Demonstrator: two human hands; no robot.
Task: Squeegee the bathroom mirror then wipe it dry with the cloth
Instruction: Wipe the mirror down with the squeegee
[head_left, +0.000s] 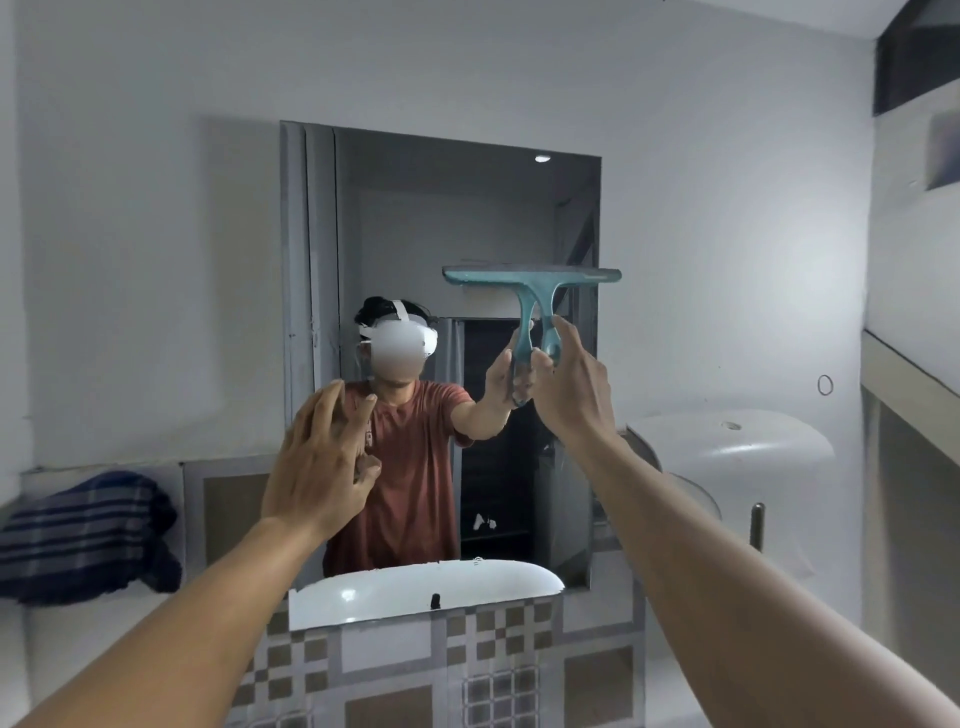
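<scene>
With the mirror as the landmark: teal squeegee held up against its right-hand part, about mid-height. Blade bar lying level, long axis running left to right, right tip reaching past the mirror's right edge onto the wall. Handle pointing straight down from the middle of the bar, forked into two legs. Right hand raised before the mirror's right side, grip closed around the lower end of that handle, thumb and fingers pinching both legs; reflected hand meeting it in the glass. Left hand lifted before the mirror's lower left corner, grip open, fingers spread and holding nothing; cannot tell whether the fingertips touch the glass. Reflected in the mirror, a person in a reddish shirt wearing a white headset. Below the mirror's bottom edge, a white sink set against checkered tiles. Left of the mirror and well apart from it, a dark blue striped cloth bunched on a ledge. Right of the mirror, near its lower corner, a white rounded fixture.
</scene>
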